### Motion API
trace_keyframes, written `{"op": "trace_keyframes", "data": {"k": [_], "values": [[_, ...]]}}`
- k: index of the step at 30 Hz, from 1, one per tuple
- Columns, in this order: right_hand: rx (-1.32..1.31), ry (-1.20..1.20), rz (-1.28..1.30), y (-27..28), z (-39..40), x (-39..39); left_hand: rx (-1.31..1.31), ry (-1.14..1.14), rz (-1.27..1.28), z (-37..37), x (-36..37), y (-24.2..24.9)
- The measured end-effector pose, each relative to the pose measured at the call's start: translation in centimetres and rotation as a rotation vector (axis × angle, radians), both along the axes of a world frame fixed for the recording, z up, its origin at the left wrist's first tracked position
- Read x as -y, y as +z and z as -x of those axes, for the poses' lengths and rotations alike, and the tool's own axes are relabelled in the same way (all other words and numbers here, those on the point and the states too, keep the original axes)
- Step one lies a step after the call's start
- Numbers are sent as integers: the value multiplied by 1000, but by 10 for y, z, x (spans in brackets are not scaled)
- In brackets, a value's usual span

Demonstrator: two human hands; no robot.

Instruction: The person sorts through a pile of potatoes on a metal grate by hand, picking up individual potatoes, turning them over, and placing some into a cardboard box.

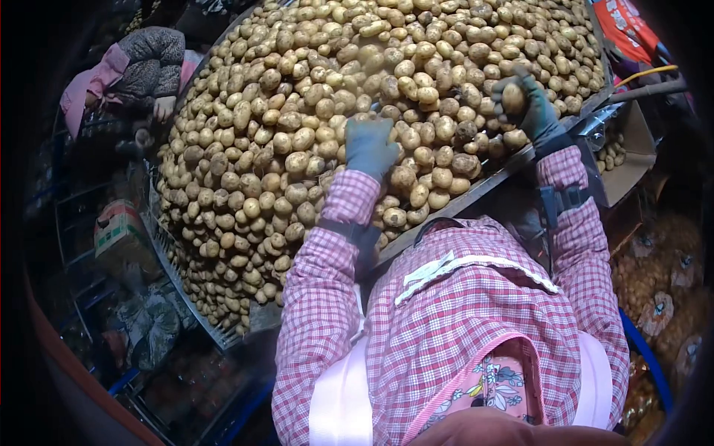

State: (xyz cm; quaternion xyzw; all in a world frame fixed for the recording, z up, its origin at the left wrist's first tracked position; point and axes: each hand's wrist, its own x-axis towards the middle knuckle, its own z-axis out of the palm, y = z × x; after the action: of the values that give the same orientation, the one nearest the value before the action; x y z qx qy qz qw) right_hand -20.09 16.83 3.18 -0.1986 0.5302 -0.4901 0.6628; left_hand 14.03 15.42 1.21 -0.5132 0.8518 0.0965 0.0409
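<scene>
Gloved in grey-blue, my right hand (pixel 537 111) is closed round a potato (pixel 513 98) above the right edge of the heap. My left hand (pixel 370 146), in a matching glove, reaches into the middle of the potato pile (pixel 286 141). Its fingers curl down among the potatoes, and whatever they grip is hidden beneath the glove. The potatoes are tan and yellowish, some with dirt on them.
A wooden rim (pixel 506 165) bounds the pile on my side. At the right, an open cardboard box (pixel 638 152) holds some potatoes (pixel 611 153). Another person (pixel 152 63) sits at the upper left beside the pile. A printed carton (pixel 119 232) stands at left.
</scene>
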Motion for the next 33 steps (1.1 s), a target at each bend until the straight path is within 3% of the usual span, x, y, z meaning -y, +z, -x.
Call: {"op": "trace_keyframes", "data": {"k": [1,2,4,5,6,8,9,10,12,14,16,17,18,20,22,23,24,26,28,30,31,33], "values": [[169,204,94,-15,7,-7,-84,29,29,0,7,-1],[183,292,-5,-29,15,-15,-343,213,-137,0,9,-1],[207,313,61,-20,-9,-37,-845,567,-489,10,17,6],[253,350,70,-16,-18,-47,-1189,598,-671,11,22,-3],[295,385,87,-12,-25,-53,-1405,605,-800,20,16,21],[-43,339,453,-39,-45,-66,-1693,610,-1100,44,3,30],[264,287,158,-8,-52,-68,-1584,544,-1025,60,-9,31],[442,214,70,-20,-57,-72,-1476,482,-949,77,-26,30],[364,240,67,-31,-55,-77,-940,200,-516,103,-58,32],[354,201,76,-25,-28,-88,-1072,55,-627,114,-57,33],[370,172,70,-11,8,-106,-1026,69,-543,108,-62,16],[203,49,58,-6,32,-113,-1006,75,-499,108,-62,10],[39,-76,40,-2,59,-124,-1010,228,-548,106,-59,14],[-33,-286,71,-6,133,-144,-1008,535,-634,100,-46,31],[-303,-437,19,-24,217,-164,-948,505,-540,105,-30,35],[-395,-442,39,-13,246,-168,-878,385,-426,104,-12,14],[-730,-468,37,-43,301,-171,-806,263,-312,109,5,1],[-1016,-458,49,-39,352,-177,-779,189,-210,142,23,-14],[-1130,-493,188,-49,404,-169,-690,56,-26,180,32,-27],[-655,-394,336,-41,352,-153,-412,-128,67,203,31,-36],[-418,-336,404,-18,301,-133,-427,-131,67,202,31,-39],[-433,-244,212,3,192,-94,-452,-140,76,195,38,-44]]}}
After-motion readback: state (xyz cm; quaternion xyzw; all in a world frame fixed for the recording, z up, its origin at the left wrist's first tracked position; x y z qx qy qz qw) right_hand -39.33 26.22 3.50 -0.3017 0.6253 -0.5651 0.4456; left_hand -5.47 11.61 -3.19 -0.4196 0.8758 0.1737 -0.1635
